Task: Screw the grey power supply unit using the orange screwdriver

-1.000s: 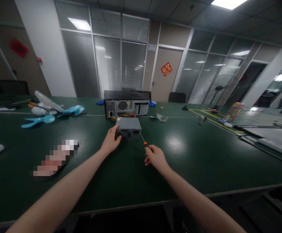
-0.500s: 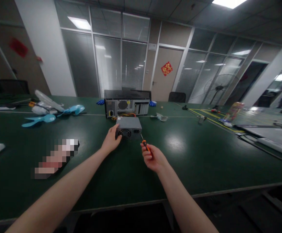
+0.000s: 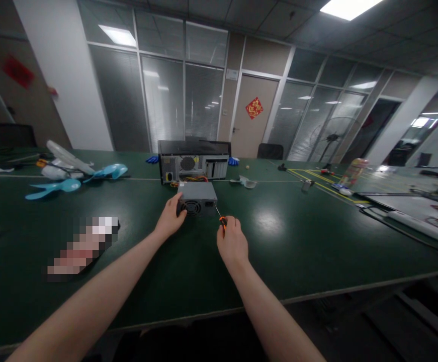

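Observation:
A grey metal power supply box (image 3: 198, 191) with a round fan grille and a socket faces me on the green table. My left hand (image 3: 170, 218) grips its left side, thumb at the front and fingers at the left edge. My right hand (image 3: 234, 241) is closed round the orange and black handle of a screwdriver (image 3: 223, 221). The thin shaft points up and left, its tip at the lower right corner of the box's front. Right behind the box stands a black computer case (image 3: 194, 163), with coloured wires between the two.
On the green table (image 3: 297, 251), blue fan blades (image 3: 55, 188) and a white fan part (image 3: 68, 161) lie at the left, near a pixelated object (image 3: 85, 249). A clear plastic piece (image 3: 244, 182) lies right of the case. Farther right are a bottle (image 3: 353, 173) and a white panel (image 3: 396, 206).
My right hand has turned over the screwdriver handle, its back now facing up more. The whole view has shifted slightly. My left hand keeps its hold on the box.

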The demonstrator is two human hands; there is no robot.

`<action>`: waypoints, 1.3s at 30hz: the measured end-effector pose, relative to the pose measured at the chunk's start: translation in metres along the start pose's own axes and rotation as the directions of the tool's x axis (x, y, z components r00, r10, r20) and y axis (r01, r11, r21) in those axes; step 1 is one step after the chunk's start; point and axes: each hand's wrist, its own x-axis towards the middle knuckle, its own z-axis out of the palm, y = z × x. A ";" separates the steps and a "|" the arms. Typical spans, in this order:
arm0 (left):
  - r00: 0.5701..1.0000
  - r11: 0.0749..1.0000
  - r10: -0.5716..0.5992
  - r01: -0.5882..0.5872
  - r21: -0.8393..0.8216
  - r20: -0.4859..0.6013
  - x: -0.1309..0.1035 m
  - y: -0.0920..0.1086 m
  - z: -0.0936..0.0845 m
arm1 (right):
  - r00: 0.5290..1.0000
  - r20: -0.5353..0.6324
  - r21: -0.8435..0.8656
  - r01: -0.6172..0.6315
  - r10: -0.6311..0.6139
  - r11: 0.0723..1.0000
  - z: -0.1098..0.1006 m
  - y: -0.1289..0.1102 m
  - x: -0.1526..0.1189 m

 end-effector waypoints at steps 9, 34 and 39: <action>1.000 1.000 0.018 -0.018 -0.003 -0.004 0.001 -0.001 0.000 | 0.646 0.729 0.671 -0.740 0.228 -0.049 0.001 0.014 0.019; 1.000 1.000 0.023 -0.023 0.020 -0.003 0.001 -0.005 0.002 | 0.921 0.222 0.649 -0.384 0.320 0.657 0.007 0.018 0.013; 1.000 1.000 0.021 -0.020 0.015 -0.003 0.000 -0.005 0.003 | 0.630 0.727 0.671 -0.736 0.274 -0.088 0.000 0.017 0.020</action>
